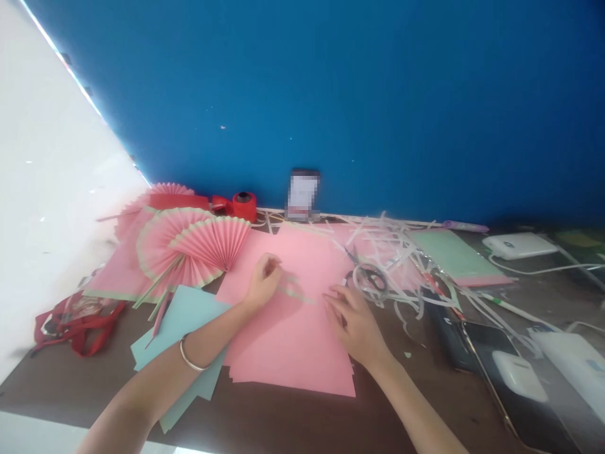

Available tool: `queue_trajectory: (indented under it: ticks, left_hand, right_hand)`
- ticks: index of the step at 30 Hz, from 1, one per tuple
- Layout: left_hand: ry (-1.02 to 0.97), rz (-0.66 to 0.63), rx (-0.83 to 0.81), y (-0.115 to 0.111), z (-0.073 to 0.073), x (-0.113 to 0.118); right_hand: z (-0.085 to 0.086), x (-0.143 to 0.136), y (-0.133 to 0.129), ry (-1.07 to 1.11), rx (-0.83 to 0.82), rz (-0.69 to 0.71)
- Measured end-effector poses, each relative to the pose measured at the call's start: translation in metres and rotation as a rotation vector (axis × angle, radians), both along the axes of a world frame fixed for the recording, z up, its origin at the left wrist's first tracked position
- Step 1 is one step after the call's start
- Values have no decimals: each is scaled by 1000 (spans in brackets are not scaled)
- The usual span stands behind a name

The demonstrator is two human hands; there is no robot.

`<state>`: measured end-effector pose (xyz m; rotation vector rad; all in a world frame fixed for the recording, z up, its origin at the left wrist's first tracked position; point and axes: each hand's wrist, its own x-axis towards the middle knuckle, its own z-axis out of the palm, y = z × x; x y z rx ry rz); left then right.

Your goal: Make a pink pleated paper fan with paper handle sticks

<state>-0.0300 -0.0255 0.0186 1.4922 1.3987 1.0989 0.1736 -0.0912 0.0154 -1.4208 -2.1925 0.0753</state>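
Note:
Pink paper sheets [288, 347] lie stacked on the brown table in front of me. A thin green strip [299, 295] is over the sheets between my hands. My left hand [265, 277] is above the sheets' left side, its fingertips pinched together at one end of the strip; the contact is blurred. At the right edge of the sheets is my right hand [352, 318], fingers apart and slightly curled, close to the strip's other end. Light blue-green sheets [198, 315] lie partly under my left forearm. Black scissors [373, 277] rest beyond my right hand.
Pleated pink paper fans [208, 243] lie at the left, near a red tape roll [244, 207] and a red strap [97, 331]. White paper strips [385, 243] are heaped behind the scissors. Phones [524, 391] and white devices [520, 244] occupy the right. A blue wall [350, 94] stands behind.

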Motion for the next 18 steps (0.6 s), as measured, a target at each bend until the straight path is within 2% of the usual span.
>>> queue_trajectory:
  ticks: [2, 5, 11, 18]
  left_hand:
    - [0, 34, 23, 2, 1, -3]
    - [114, -3, 99, 5, -2, -6]
    - [522, -126, 251, 9, -14, -7]
    - [721, -235, 335, 5, -19, -6]
  right_hand:
    - [-1, -2, 4, -11, -20, 33]
    - [-5, -1, 8, -16, -31, 95]
    - [-13, 8, 7, 119, 3, 47]
    - [-20, 4, 7, 77, -9, 25]
